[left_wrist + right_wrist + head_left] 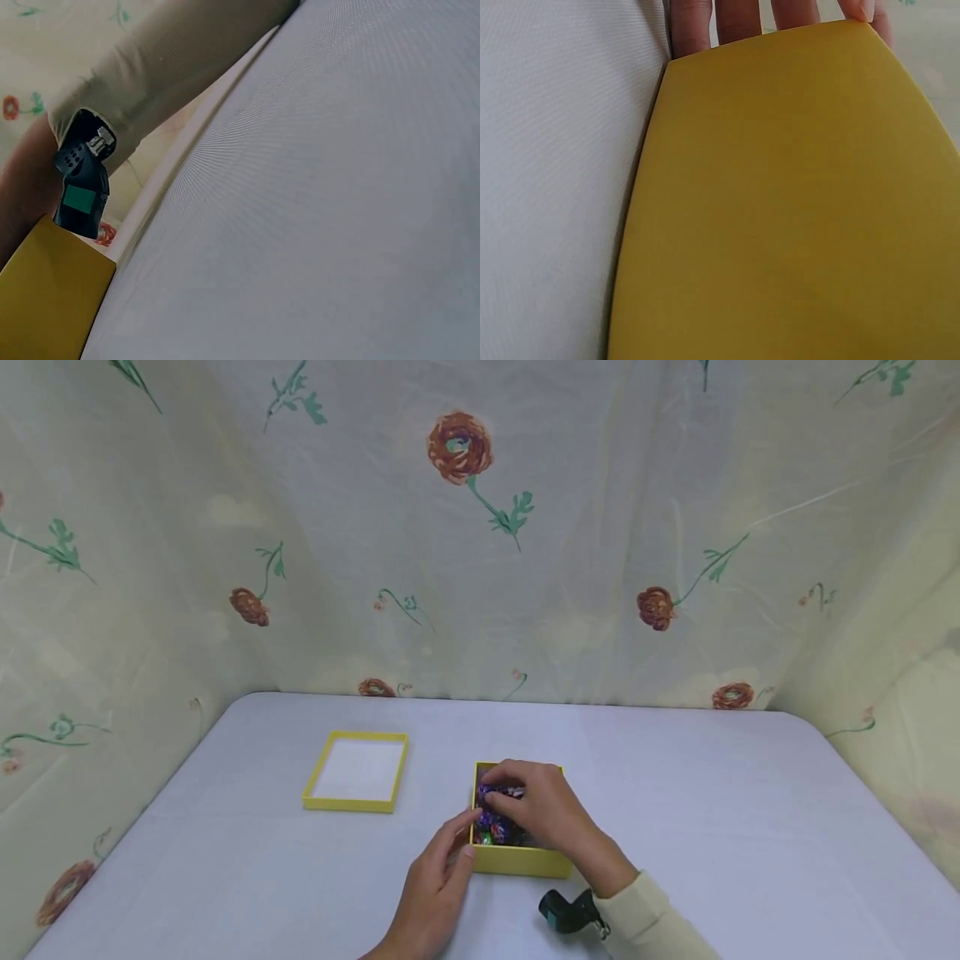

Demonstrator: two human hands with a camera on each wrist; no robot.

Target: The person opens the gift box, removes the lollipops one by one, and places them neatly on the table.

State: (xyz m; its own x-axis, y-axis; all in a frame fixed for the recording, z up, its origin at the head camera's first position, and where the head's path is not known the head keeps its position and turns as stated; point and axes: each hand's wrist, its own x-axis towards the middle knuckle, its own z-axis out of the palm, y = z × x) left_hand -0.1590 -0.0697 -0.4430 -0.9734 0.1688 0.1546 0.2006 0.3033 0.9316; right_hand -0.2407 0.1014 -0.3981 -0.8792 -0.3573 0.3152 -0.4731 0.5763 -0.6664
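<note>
A yellow box [522, 861] with no lid on holds several shiny purple wrapped candies [499, 832], one partly green. My left hand [435, 883] rests against the box's left wall, a fingertip at the rim and the fingers fairly straight. Reaching in from the right, my right hand [551, 802] has its curled fingers and thumb around a purple candy near the left wall. That hand covers much of the contents. In the right wrist view, left-hand fingers [737, 19] show behind the box's yellow side [780, 187].
A shallow yellow lid [348, 805] with a white inside lies left of the box on the white table [675, 793]. A black wrist device [564, 912] hangs at the right cuff. Floral curtains [570, 527] surround the table at the back and sides.
</note>
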